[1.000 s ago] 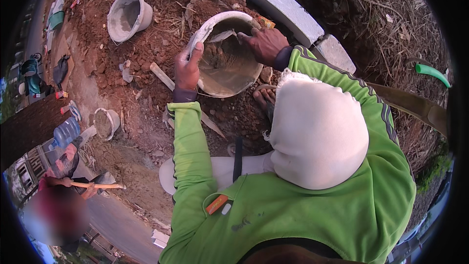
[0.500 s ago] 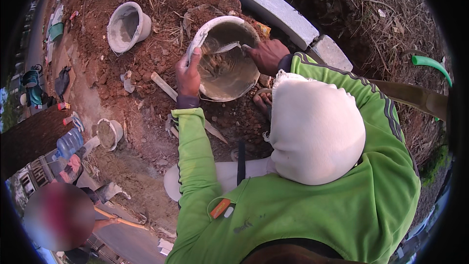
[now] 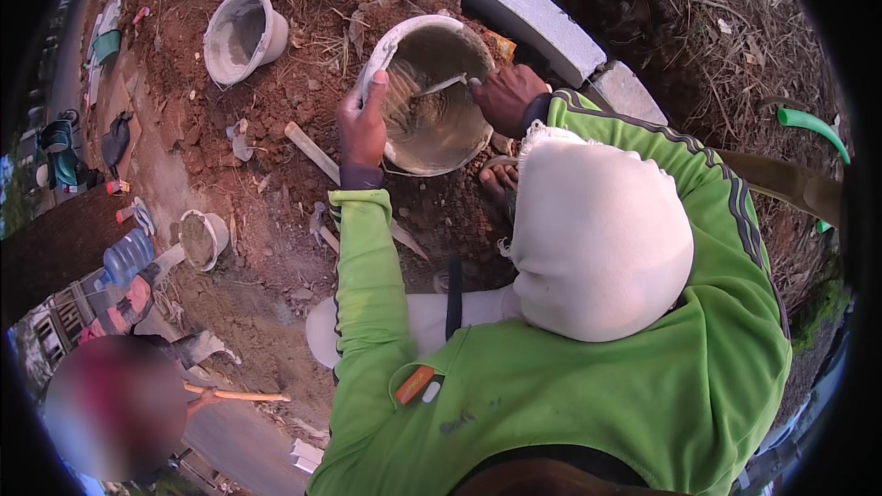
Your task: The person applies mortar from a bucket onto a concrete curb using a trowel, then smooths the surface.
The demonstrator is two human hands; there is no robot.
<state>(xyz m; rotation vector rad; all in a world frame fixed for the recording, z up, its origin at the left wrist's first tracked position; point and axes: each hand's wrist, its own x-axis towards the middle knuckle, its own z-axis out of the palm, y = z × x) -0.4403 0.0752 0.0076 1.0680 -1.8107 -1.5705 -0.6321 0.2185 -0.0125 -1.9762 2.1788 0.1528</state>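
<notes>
A pale bucket (image 3: 383, 43) smeared with grey mortar is tipped so that its mouth faces me. My left hand (image 3: 364, 125) grips its left rim, thumb up along the edge. Inside the bucket my right hand (image 3: 508, 96) is closed round the handle of a trowel (image 3: 445, 85); most of the handle is hidden by the fingers. The trowel's blade lies edge-on over wet grey mortar (image 3: 418, 133), which coats the bucket's bottom and wall. My bare foot (image 3: 499, 180) stands close to the bucket's lower right.
Another mortar-stained bucket (image 3: 241, 41) leans on red soil, upper left. Concrete kerb blocks (image 3: 528, 14) curve behind. A wooden-handled tool (image 3: 312, 152) lies left of the bucket. Further left are a smaller bucket (image 3: 204, 241), a blue water jug (image 3: 127, 259) and a person holding a wooden pole (image 3: 241, 394).
The trowel's blade has shifted right and slightly up, off the mortar in the middle. The bucket sits a little higher in view. The co-worker's pole has swung to nearly level.
</notes>
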